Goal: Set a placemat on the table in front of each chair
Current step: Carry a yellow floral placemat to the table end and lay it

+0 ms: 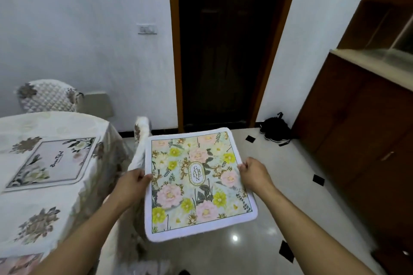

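Floral placemat (197, 182), "GARDEN" label at centre, white plush border, held in the air face up, off the right edge of the desk (33, 225) and above the tiled floor (279, 185), not touching the desk. Left hand (131, 182) pinches the mat's left edge about midway, fingers clenched on the border, thumb on top; right hand (252, 174) grips the opposite edge the same way. Judgement: light, soft textile with some body, since it stays nearly flat between two side grips with only slight sag at the near corners; not fragile, not slippery given the fuzzy border. Mid-edge holds on opposite sides look right for carrying and for laying it flat; a single-corner hold would likely let it droop and fold. On the desk, left of the held mat, a second placemat (54, 161) with grey-white flowers already lies flat on the cloth. A covered chair (48, 96) stands beyond the desk's far side; part of another chair (140, 140) sits between the desk and the held mat
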Available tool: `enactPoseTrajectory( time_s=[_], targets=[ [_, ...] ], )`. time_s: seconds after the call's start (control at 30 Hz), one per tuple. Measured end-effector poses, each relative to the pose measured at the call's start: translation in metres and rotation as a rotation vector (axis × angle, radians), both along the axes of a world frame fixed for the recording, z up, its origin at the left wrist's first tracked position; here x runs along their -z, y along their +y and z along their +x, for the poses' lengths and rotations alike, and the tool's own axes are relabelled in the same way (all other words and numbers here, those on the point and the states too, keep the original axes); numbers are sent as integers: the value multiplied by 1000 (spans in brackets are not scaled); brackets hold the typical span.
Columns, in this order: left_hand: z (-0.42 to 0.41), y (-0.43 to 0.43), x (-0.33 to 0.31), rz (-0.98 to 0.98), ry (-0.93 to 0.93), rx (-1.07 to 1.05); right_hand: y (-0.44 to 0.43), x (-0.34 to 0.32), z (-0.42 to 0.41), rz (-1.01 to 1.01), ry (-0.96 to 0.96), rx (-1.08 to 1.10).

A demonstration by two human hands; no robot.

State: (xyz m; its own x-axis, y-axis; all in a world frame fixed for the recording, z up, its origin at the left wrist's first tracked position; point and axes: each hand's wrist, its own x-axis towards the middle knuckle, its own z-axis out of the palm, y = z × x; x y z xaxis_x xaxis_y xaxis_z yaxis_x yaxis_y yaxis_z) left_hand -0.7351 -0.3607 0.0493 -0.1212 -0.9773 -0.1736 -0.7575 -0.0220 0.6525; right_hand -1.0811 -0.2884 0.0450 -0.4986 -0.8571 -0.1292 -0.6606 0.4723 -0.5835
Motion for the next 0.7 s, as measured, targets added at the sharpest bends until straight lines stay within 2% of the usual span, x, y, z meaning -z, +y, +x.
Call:
enactPoseTrajectory(
  time_s=[0.17, 0.4, 0.57, 0.7],
  targets=[
    [-65, -97, 6, 10, 94, 62, -77, -7, -61, -9, 4, 61],
    [-149, -227, -5, 1, 74, 170, -175, -17, -140, 6, 13, 129],
    [-176, -311, -3, -10, 33, 125, -273, -5, -178, 12, 1, 70],
    [-180, -385, 4, -38, -7, -26, -401, 10, -192, -2, -40, -69]
  ],
)
